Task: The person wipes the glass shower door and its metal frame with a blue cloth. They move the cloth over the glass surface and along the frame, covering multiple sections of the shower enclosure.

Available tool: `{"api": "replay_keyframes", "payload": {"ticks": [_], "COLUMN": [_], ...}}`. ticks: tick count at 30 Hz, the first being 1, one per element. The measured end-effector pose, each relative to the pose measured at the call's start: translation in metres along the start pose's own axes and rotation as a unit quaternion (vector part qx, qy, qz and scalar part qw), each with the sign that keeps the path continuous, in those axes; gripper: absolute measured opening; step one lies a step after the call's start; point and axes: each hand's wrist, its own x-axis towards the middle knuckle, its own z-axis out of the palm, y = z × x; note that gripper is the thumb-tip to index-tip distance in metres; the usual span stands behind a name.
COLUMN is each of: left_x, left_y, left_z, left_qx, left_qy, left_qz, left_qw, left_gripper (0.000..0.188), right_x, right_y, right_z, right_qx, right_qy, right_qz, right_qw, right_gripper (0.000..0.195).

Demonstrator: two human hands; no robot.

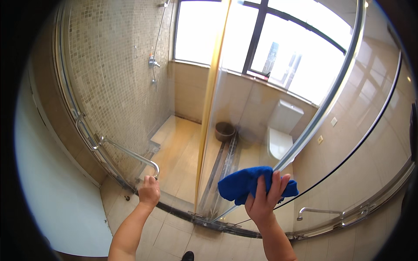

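My left hand [149, 192] grips the lower end of a bent metal door handle [130, 155] on the curved glass shower door at the left. In my right hand [266, 197] is a crumpled blue cloth [246, 183], held at the glass beside the slanting metal edge strip [321, 114]. A yellowish upright strip [209, 107] runs along a glass edge between the two hands. At the lower right, a second metal handle [321, 211] is fixed to the other curved glass panel.
Behind the glass are a dark bucket [224, 131], a white toilet [281, 142], a shower mixer [152, 62] and a window [294, 49]. A dark curved threshold [176, 211] crosses the tiled floor. A pale panel [58, 182] stands at the left, and a dark shoe [188, 256] shows below.
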Motion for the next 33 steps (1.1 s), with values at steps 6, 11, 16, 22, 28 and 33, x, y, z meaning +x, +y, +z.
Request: {"api": "replay_keyframes", "payload": {"ticks": [6, 11, 16, 22, 28, 33], "left_x": [0.011, 0.023, 0.031, 0.031, 0.042, 0.043], "left_y": [0.004, 0.009, 0.02, 0.002, 0.022, 0.013], "left_z": [-0.031, -0.045, -0.051, -0.07, -0.058, -0.071], "left_qx": [0.039, 0.072, 0.093, 0.154, 0.141, 0.146], "left_qy": [-0.163, -0.262, -0.319, -0.355, -0.393, -0.408], "left_qz": [-0.032, -0.032, -0.01, -0.005, 0.006, 0.022], "left_qw": [0.985, 0.962, 0.943, 0.922, 0.909, 0.901], "left_gripper": [0.04, 0.051, 0.065, 0.075, 0.08, 0.085], "right_x": [0.14, 0.092, 0.022, 0.198, 0.189, 0.085], "right_y": [-0.044, -0.052, 0.022, 0.03, -0.007, 0.015], "right_z": [-0.008, 0.018, -0.016, -0.074, -0.035, -0.028], "right_qx": [0.037, -0.077, -0.105, -0.046, -0.118, -0.176], "right_qy": [0.041, -0.038, -0.049, 0.124, 0.079, 0.033], "right_qz": [0.037, -0.131, -0.083, 0.092, -0.03, -0.091], "right_qw": [0.998, 0.988, 0.99, 0.987, 0.989, 0.98], "right_gripper": [0.053, 0.053, 0.052, 0.06, 0.055, 0.056]}}
